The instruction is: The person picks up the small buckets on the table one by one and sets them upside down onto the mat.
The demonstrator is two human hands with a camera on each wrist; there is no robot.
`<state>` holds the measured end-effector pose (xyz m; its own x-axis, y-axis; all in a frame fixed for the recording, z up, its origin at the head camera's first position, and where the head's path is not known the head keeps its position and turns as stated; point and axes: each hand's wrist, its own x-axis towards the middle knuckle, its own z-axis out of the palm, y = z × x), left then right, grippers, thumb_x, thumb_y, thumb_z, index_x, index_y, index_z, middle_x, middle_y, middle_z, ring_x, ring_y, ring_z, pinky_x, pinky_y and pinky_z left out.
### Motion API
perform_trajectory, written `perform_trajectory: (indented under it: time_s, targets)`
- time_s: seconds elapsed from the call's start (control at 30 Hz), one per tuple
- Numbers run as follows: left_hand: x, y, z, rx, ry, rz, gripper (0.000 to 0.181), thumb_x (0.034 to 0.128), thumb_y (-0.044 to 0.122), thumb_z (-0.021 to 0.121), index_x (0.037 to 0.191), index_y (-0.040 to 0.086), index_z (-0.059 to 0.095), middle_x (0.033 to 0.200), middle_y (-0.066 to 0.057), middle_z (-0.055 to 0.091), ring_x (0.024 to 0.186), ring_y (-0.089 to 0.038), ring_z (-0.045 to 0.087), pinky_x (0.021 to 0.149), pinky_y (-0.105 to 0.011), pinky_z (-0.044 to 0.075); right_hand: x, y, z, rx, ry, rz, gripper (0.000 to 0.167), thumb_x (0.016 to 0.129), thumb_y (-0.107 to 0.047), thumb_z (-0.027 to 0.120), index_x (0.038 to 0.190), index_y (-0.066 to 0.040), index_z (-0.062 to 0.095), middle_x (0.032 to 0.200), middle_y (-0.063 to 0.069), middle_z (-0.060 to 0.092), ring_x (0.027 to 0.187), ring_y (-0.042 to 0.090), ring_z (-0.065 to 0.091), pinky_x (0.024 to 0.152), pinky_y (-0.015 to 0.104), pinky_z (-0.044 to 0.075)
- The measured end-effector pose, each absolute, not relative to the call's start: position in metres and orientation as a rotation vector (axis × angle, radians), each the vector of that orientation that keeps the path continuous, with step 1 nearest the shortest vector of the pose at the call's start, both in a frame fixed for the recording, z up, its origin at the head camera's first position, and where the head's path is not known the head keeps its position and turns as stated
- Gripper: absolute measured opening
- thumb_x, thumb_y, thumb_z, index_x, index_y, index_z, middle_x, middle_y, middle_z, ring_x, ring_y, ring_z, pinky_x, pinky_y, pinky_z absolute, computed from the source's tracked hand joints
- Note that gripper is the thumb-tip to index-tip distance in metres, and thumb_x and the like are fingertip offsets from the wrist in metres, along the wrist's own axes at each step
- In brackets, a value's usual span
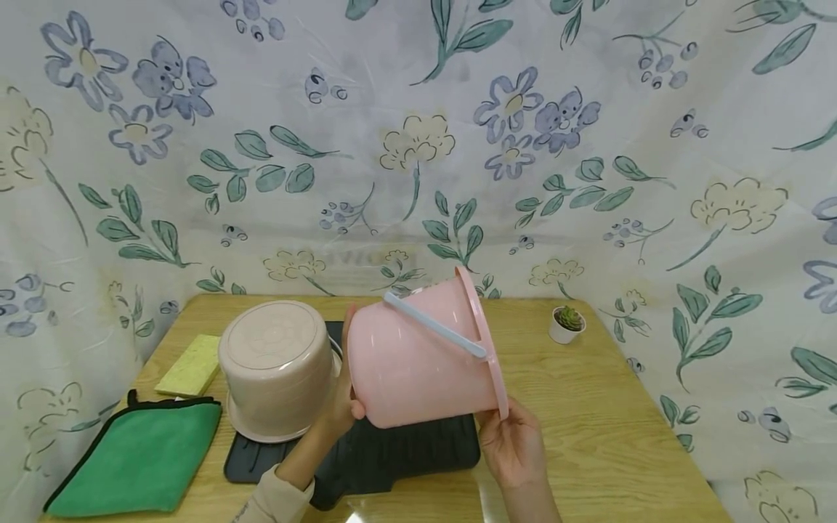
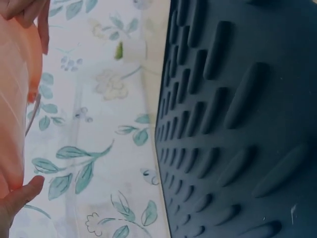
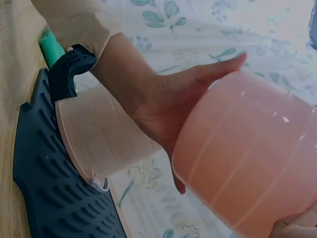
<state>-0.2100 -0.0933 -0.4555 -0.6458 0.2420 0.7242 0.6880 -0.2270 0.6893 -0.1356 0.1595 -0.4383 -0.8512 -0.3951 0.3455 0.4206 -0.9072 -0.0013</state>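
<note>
A pink bucket (image 1: 418, 363) with a pale blue handle (image 1: 434, 325) is held in the air on its side, its open rim to the right. My left hand (image 1: 341, 407) grips it at the base; in the right wrist view that left hand (image 3: 166, 106) spreads its thumb and fingers around the bottom. My right hand (image 1: 513, 444) holds the rim from below, its fingers partly hidden behind it. Left of them a beige bucket (image 1: 281, 378) stands upside down on a dark ridged drying mat (image 1: 425, 447).
A green cloth (image 1: 137, 457) with black edging lies at the front left, and a yellow sponge (image 1: 188, 365) lies behind it. At the back right stands a small potted succulent (image 1: 566, 325). A floral curtain (image 1: 418, 160) surrounds the wooden table (image 1: 608, 436).
</note>
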Motion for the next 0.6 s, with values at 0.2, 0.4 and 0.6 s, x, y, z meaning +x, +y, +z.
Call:
perform_trajectory:
  time_s: [0.2,0.4,0.6]
  targets:
    - [-0.202,-0.094,-0.442,-1.147,-1.750,-1.987,0.135,0.0717,0.083,0.060,0.157,0.017,-0.021,0.166,-0.012,-0.005,0.150,-0.020,0.016,0.113,-0.028,0.026,-0.135,0.160,-0.440,-0.482,-0.126,-2.660,0.032,0.104,0.000,0.030,0.122,0.010,0.054,0.116,0.022,0.062,0.111,0.028,0.065,0.089,0.022,0.053]
    - [-0.203,-0.097,-0.440,-1.132,-1.766,-2.087,0.127,0.0768,0.067,0.071,0.158,0.022,-0.016,0.160,-0.012,0.016,0.135,-0.019,0.034,0.100,-0.033,0.045,-0.136,0.160,-0.446,-0.461,-0.122,-2.654,0.031,0.102,0.003,0.033,0.120,0.009,0.057,0.113,0.021,0.063,0.111,0.029,0.066,0.087,0.022,0.054]
    - [-0.204,-0.095,-0.438,-1.061,-1.743,-2.012,0.123,0.0762,0.061,0.073,0.160,0.015,-0.005,0.153,-0.009,0.029,0.126,-0.018,0.042,0.095,-0.032,0.048,-0.141,0.160,-0.454,-0.485,-0.105,-2.631,0.030,0.100,0.003,0.036,0.117,0.008,0.061,0.110,0.020,0.066,0.108,0.028,0.067,0.086,0.023,0.055]
